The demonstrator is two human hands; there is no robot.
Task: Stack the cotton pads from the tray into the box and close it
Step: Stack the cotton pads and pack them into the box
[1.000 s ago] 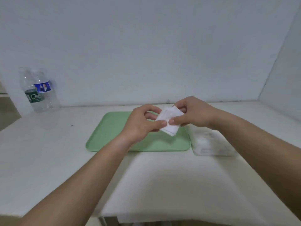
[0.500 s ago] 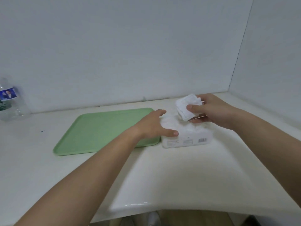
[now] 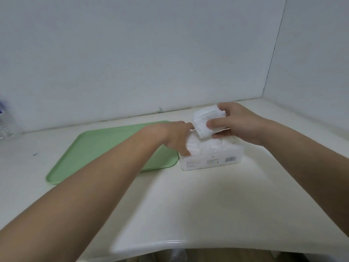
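My right hand (image 3: 239, 123) grips a stack of white cotton pads (image 3: 204, 120) just above the box (image 3: 211, 160), thumb on the front of the stack. The box is clear plastic with a barcode label, stands to the right of the green tray (image 3: 105, 148), and holds white pads up to its open top. My left hand (image 3: 175, 137) rests on the box's left end, thumb down at the front left corner and fingers stretched toward the held stack. The tray's visible surface is bare; my left forearm hides part of it.
A plastic water bottle (image 3: 5, 125) stands at the far left against the back wall. The white table (image 3: 207, 205) meets walls behind and on the right. Its front edge runs along the bottom of the view.
The stack passed from both hands over the tray to my right hand alone, now above the box. My left hand moved onto the box's left end. The view turned right.
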